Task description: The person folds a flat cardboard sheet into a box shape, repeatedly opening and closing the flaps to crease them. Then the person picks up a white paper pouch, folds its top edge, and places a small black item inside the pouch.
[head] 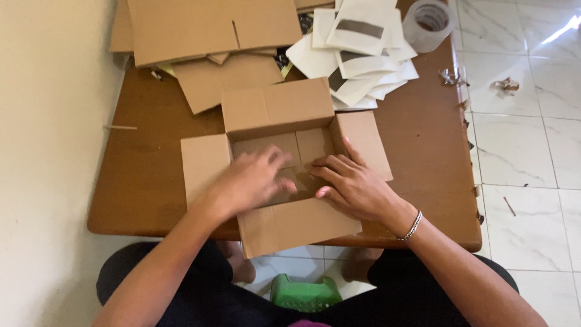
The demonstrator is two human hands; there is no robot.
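Both hands press flat inside the open cardboard box [284,175], gripping nothing: left hand [254,178] and right hand [351,184] spread on its bottom flaps. The box sits at the table's [423,145] near edge, overhanging it slightly. Even, firm pressure along the seam seats the flaps best.

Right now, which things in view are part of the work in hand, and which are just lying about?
In hand:
- open cardboard box, flaps spread
- left hand and right hand, both pressing inside the box

Lying about:
- flat cardboard sheets
- pile of white window envelopes
- roll of tape
- paper scraps on the tiled floor
- green stool under the wooden table
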